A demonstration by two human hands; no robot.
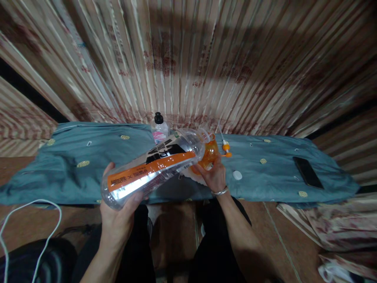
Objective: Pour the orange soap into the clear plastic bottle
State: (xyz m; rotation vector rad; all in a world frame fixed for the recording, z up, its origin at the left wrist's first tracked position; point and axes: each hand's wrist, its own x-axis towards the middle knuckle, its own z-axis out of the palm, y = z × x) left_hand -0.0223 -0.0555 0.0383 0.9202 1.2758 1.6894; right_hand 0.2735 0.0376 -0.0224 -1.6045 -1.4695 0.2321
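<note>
A: The left hand (118, 214) is wrapping around the base of the big clear bottle (153, 167), tipping its open mouth into the small orange bottle (209, 154) at the centre of the frame. If the mouths are slipping out of line, I'd judge liquid is spilling onto the blue cloth (73, 161).

B: And the right hand (214, 176)?

A: It's closing its fingers around the orange bottle, steadying it. A shaky grip could be tipping it.

B: Which way is the big bottle lying?

A: Its long axis is running from lower left to upper right, mouth pointing right and slightly up the frame.
</note>
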